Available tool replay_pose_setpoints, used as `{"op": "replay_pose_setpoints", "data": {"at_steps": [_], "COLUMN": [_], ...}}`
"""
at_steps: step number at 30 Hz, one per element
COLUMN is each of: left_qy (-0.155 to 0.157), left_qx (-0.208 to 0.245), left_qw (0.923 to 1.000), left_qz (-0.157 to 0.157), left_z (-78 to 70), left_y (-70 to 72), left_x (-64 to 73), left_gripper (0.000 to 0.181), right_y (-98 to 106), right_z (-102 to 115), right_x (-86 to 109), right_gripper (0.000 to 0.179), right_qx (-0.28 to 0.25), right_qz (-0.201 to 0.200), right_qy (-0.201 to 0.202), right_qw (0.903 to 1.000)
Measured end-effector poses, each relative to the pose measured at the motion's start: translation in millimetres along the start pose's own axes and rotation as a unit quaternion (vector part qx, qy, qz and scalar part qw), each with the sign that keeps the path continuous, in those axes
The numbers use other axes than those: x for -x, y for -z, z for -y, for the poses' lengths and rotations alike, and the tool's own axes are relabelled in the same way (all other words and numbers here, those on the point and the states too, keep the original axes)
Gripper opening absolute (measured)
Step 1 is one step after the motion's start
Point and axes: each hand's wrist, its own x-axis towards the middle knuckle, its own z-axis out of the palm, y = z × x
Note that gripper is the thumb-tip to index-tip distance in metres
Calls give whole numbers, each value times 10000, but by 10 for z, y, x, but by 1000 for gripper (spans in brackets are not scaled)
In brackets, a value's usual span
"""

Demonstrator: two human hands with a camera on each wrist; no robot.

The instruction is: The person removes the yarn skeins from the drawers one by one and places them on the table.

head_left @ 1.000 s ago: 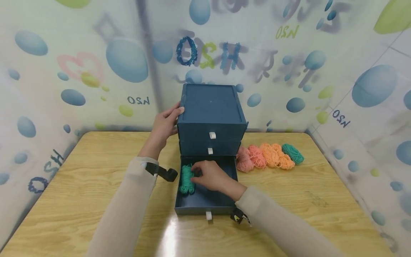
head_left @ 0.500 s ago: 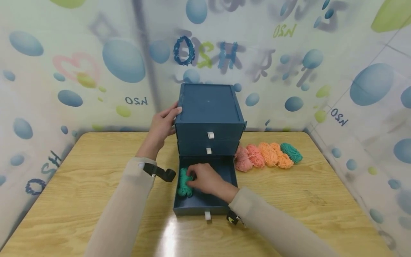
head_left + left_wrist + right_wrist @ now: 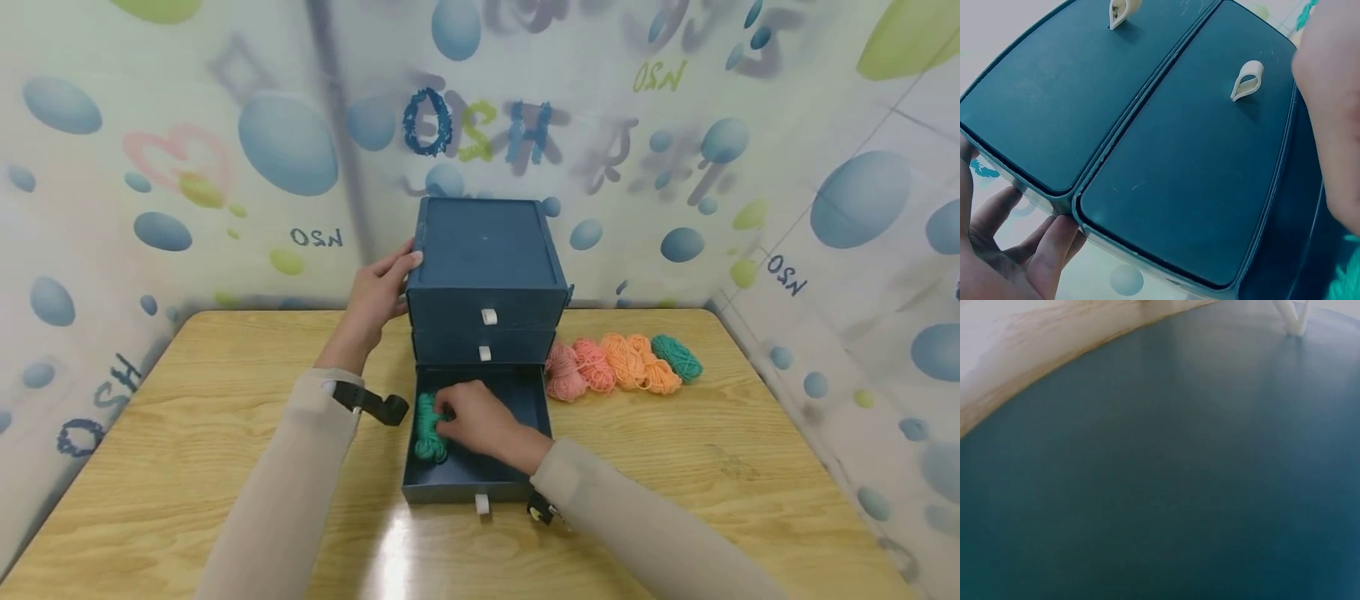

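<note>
A teal skein of yarn (image 3: 429, 429) lies lengthwise along the left wall of the pulled-out bottom drawer (image 3: 480, 492). My right hand (image 3: 483, 421) reaches into this drawer, its curled thumb and fingers pinching the skein's right side. My left hand (image 3: 372, 296) is at the left side of the dark blue drawer cabinet (image 3: 483, 246), thumb by the top edge. Its fingers (image 3: 1054, 250) touch the cabinet's side in the left wrist view. The right wrist view is filled by a dark blue drawer front (image 3: 1160, 462); the right hand is hidden there.
Two upper drawers with white pull tabs (image 3: 489, 317) sit pushed in. To the right of the cabinet, a row of yarn holds pink skeins (image 3: 566, 373), orange skeins (image 3: 624, 360) and another teal skein (image 3: 677, 357) on the wooden table (image 3: 675, 467). A patterned curtain (image 3: 225, 150) hangs behind.
My right hand's fingers have moved slightly left, from beside the teal skein to over its right side. The left hand stays on the cabinet. The head view has shifted a little.
</note>
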Motion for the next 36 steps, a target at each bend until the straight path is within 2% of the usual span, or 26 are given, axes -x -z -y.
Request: {"op": "replay_pose_setpoints", "data": {"at_steps": [7,12,17,22,29,32,36], "left_qy": [2,6,23,24,23,11,3], "left_qx": [18,41,12,-25,-42,-32,-39], "left_qw": [10000,10000,10000,10000,10000,10000,10000], "left_qz": [31,-2,-10,-8,-10,-16,-5], "left_z": [-2,-12,-13,2,3,-2,1], "left_y": [11,3,-5,11,21,15,6], "left_x": [4,0,-1,-4,-5,-4,-2], "left_gripper": [55,55,54,54,55,55,55], "right_y": [117,302,484,627,863,985,1158], "right_z": [-23,-34,-89,-196,-364,-450,-609], "right_x": [75,197,363,525,766,878,1051], "right_gripper": [5,6,7,8,14,14,13], "right_qx": [-169,-289,-126,87,-39,88,372], "right_qz": [-211,-366,-670,-941,-1122,-1349,-1688], "right_qy": [169,64,65,111,-207,-201,-419], "right_qw": [9995,9989,9977,9955,9935,9906,9841]}}
